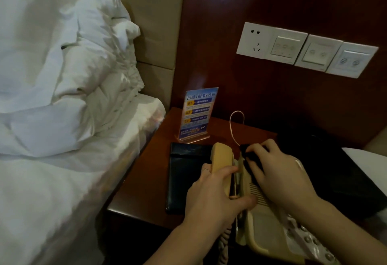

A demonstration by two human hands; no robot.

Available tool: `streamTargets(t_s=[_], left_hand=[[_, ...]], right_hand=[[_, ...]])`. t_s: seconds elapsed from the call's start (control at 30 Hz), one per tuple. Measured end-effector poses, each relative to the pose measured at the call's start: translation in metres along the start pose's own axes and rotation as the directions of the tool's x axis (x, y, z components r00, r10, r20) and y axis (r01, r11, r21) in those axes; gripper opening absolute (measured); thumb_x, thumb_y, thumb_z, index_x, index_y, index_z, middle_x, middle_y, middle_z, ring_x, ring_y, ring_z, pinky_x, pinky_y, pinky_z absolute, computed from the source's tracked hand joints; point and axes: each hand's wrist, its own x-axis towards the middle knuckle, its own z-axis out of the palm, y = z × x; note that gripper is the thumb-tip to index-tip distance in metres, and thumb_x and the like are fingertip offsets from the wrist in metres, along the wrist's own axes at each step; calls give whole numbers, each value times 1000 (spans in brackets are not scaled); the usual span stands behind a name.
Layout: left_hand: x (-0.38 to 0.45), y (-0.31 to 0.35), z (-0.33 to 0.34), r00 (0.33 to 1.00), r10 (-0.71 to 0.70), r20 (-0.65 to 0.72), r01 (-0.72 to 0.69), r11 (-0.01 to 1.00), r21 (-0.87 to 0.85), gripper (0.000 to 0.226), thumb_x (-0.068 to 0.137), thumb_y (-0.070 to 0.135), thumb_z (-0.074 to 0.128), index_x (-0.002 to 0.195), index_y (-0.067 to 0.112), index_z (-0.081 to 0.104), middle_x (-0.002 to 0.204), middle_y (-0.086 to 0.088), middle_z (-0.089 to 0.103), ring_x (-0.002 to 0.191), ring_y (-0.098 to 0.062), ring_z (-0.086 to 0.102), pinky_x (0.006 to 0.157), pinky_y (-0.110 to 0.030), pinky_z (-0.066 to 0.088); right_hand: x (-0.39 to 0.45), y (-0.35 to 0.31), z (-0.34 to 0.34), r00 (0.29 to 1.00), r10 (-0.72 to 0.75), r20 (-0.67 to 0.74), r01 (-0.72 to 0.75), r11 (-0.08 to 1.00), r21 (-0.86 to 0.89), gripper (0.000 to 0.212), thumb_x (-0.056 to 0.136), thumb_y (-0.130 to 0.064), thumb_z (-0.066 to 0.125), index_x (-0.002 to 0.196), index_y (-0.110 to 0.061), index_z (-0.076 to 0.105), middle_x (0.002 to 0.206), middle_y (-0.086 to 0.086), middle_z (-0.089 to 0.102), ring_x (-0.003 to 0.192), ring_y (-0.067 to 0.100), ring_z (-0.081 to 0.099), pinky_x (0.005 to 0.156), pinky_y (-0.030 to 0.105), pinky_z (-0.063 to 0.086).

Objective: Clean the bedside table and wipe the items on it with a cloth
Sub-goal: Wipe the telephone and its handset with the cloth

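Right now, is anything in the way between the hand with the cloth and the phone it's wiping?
Nothing visible. The left hand has lifted the handset aside, so the right hand presses the dark cloth straight onto the phone base where the handset normally sits.

We reach in with both bare forearms from the lower edge of the head view, converging near the front right part of the bedside table (146,172). Our left hand (213,193) has its fingers and thumb curled round the handset (223,164), holding it tilted up off the telephone base (261,222); a ring shows on one finger. Our right hand (280,172) lies palm down, fingers bent and spread, pressing a dark cloth (251,160) onto the top of the base, with the wrist angled back toward the lower right corner.
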Motion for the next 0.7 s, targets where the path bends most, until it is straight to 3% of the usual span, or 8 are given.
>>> streamTargets(t_s=[0.17, 0.33, 0.5, 0.6, 0.7], left_hand=[[3, -1, 0, 1000, -3, 6, 3, 1000, -6, 74, 74, 69, 73, 140, 56, 41, 131, 15, 35, 107, -8, 44, 94, -27, 42], [3, -2, 0, 1000, -5, 29, 6, 999, -45, 71, 73, 68, 75, 136, 59, 43, 133, 14, 35, 118, -12, 45, 100, -32, 43], [7, -10, -5, 995, 20, 93, -6, 990, -143, 63, 79, 56, 77, 133, 61, 45, 128, 15, 39, 119, -9, 45, 104, -33, 44], [6, -10, -8, 997, 29, 76, -12, 978, -207, 56, 85, 50, 74, 134, 58, 48, 124, 17, 45, 116, -7, 46, 104, -34, 45], [4, -9, -10, 999, 11, 51, 3, 960, -281, 56, 86, 44, 74, 134, 58, 48, 129, 18, 51, 119, -8, 49, 106, -38, 46]], right_hand=[[-33, 8, -17, 993, -36, 112, 26, 996, 87, 35, 98, -43, 48, 133, -40, 43, 128, -13, 36, 96, 8, 57, 75, 20, 53], [-22, 18, -11, 995, 101, 13, -101, 989, 106, 38, 97, -45, 48, 133, -36, 43, 122, -3, 50, 75, 9, 51, 56, 17, 44], [-44, -4, -16, 985, 161, 66, -172, 962, 211, 46, 95, -50, 52, 139, -39, 41, 125, -10, 47, 98, 9, 56, 78, 20, 49], [-62, -12, -16, 983, 156, 101, -177, 954, 244, 43, 95, -48, 55, 136, -43, 43, 113, -18, 40, 92, 2, 48, 71, 14, 43], [-49, -11, -9, 971, 236, 31, -234, 921, 310, 37, 94, -44, 58, 131, -41, 53, 107, -19, 38, 85, 1, 42, 59, 10, 36]])
